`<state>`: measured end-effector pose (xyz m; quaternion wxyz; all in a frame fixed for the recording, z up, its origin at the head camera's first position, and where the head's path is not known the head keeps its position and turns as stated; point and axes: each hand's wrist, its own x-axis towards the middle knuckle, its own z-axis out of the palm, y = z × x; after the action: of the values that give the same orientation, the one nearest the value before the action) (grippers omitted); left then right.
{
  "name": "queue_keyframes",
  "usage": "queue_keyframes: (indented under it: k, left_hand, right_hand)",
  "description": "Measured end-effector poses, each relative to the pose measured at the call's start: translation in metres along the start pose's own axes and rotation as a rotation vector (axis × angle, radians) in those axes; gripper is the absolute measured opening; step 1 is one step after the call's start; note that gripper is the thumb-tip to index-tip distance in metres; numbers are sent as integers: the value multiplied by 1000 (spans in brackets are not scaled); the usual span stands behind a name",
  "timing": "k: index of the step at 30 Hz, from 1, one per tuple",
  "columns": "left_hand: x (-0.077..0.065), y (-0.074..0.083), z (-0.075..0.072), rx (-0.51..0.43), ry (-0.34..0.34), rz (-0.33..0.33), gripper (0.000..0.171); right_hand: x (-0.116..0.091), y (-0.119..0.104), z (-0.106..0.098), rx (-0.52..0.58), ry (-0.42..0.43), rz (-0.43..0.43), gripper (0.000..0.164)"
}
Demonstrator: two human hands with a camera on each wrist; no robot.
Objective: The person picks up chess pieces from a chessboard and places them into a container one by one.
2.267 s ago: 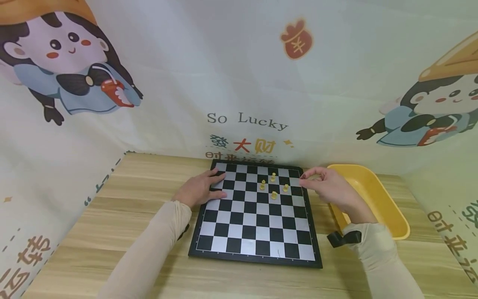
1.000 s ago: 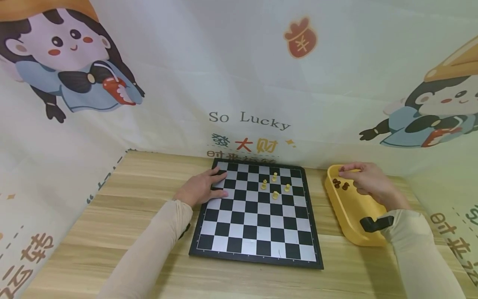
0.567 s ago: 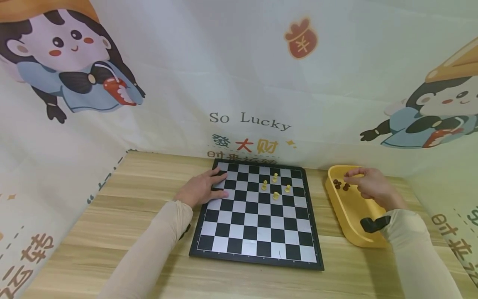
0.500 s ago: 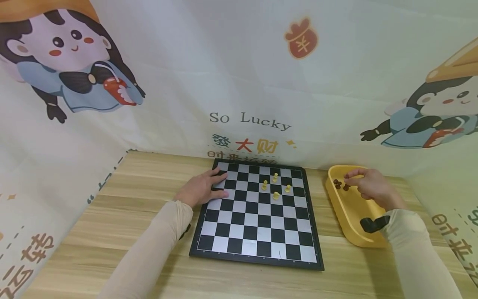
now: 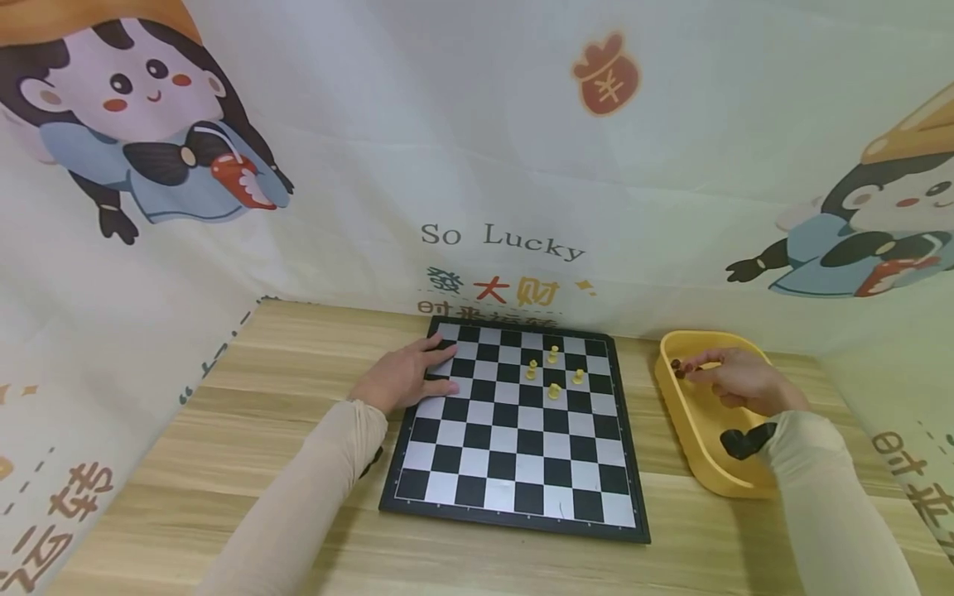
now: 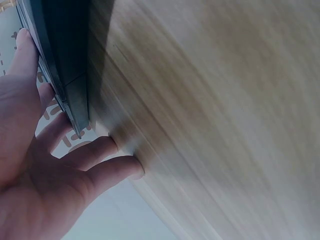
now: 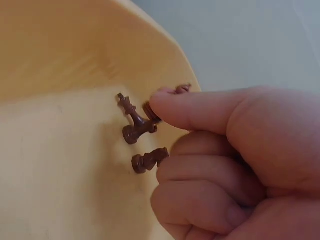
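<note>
head: rests left hand [image 5: 398,378] on chessboard [image 5: 514,463] — four pale pieces [image 5: 554,391] aboard; dips right hand [image 5: 748,383] into yellow tray [image 5: 681,434]. left wrist: spreads fingers [image 6: 117,170] apart by chessboard's dark edge [image 6: 67,62]. right wrist: pinches brown piece [image 7: 183,89] with thumb [image 7: 200,111] — near other brown pieces [image 7: 145,161] lying in yellow tray.

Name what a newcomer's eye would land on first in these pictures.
The checkered chessboard comes first, central in the head view, with four pale yellow pieces toward its far right. Next, to its right, is the yellow tray, where the right hand pinches one brown piece near others lying inside. A pale backdrop with large cartoon figures rises behind.
</note>
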<state>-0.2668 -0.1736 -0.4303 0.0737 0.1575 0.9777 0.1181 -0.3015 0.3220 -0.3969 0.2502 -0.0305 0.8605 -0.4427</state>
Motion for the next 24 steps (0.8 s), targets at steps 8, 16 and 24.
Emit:
queue_keyframes:
  k: [8, 16, 24]
  left_hand:
    - [0, 1, -1, 1, 3, -8, 74]
    - [-1, 1, 0, -12, -7, -14, 75]
    - [-1, 2, 0, -7, -1, -13, 75]
  right_hand:
    - [1, 6, -5, 55, -66, -11, 39]
    - [5, 11, -5, 65, -67, 2, 35]
    - [4, 11, -2, 46, -58, 21, 28]
